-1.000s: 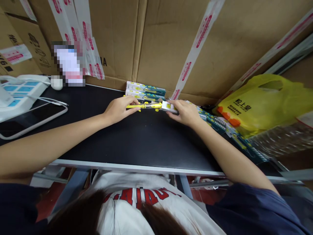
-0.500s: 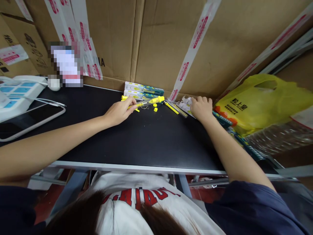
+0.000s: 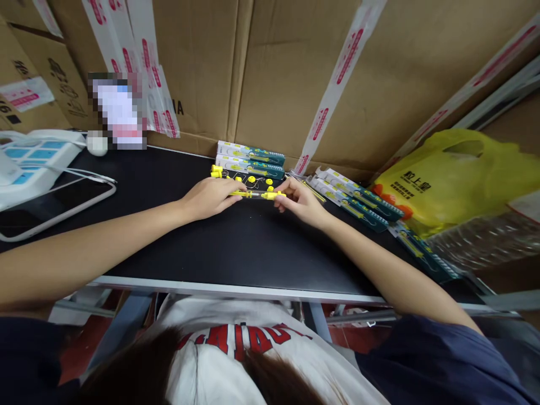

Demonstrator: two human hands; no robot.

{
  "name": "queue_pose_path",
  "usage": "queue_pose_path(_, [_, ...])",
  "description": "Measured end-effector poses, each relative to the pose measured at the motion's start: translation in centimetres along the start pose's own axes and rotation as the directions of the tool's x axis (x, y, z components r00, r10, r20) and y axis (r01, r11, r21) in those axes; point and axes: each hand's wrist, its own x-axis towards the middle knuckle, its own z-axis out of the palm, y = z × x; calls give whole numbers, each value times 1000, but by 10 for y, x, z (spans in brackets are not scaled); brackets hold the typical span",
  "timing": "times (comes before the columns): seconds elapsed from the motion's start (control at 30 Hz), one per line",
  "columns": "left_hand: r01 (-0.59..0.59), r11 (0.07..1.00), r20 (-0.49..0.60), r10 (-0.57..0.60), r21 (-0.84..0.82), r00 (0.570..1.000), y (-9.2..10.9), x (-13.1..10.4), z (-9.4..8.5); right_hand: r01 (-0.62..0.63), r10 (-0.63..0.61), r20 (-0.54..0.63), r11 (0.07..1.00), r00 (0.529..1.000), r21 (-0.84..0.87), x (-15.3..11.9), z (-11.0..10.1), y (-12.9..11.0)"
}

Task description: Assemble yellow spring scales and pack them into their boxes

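Note:
A slim yellow pen-like tool with a clear middle section lies level between my two hands, just above the black tabletop. My left hand is closed on its left part, the fingers partly hiding it. At the other end, my right hand pinches the thick yellow end between thumb and fingers. Behind the tool lie small yellow caps, some thin bent wires and a larger yellow piece near my left hand. Thin rods, partly hidden, lie beyond my right hand.
Printed slim boxes are stacked against the cardboard. More boxes lie at right beside a yellow plastic bag. A tablet-like device, a power strip and cables occupy the left. The table's metal edge runs in front.
My right hand has left the boxes at right and come inward to the tool's thick yellow end. The tool has lowered toward me and levelled out in my left hand.

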Motion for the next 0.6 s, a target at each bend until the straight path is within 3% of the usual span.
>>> queue_pose_path(0.27, [-107,988,89,97,112,991,12,-1,6,-2,2,14,1000,1000,18,-8,33,-7])
queue_pose_path(0.43, [-73,996,54,70,60,996,15,-2,10,103,-129,-85,961,988,-258,5,17,3])
queue_pose_path(0.5, [-56,998,58,54,41,997,15,-3,10,146,-210,-77,859,975,-490,18,5,12])
queue_pose_path(0.6, [-27,999,65,25,18,998,14,-4,9,260,-244,143,561,959,-786,43,-5,18])
